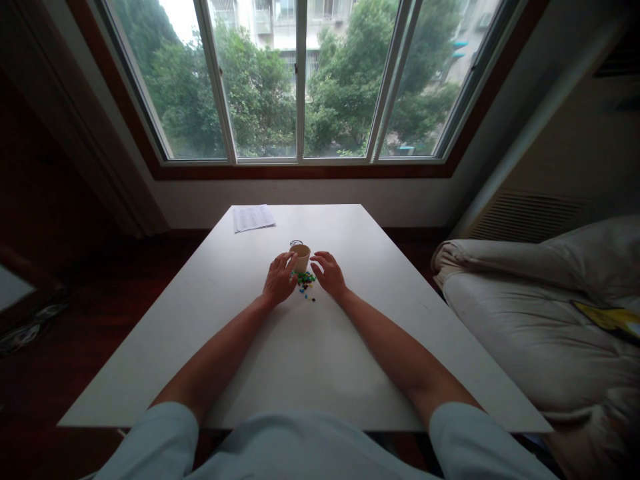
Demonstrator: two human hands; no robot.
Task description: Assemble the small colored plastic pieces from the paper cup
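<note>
Left hand (281, 277) and right hand (330, 273) stand apart, loosely bent, flanking the brown cup (301, 260) on the white table (325, 367); whether the left touches it is unclear. Perhaps a sideways push could tip it, or scatter the small coloured pieces (304, 281) at its near side.

A home room; sofa (505, 333), curtain (85, 113) and wood-framed window (299, 87) show it.
</note>
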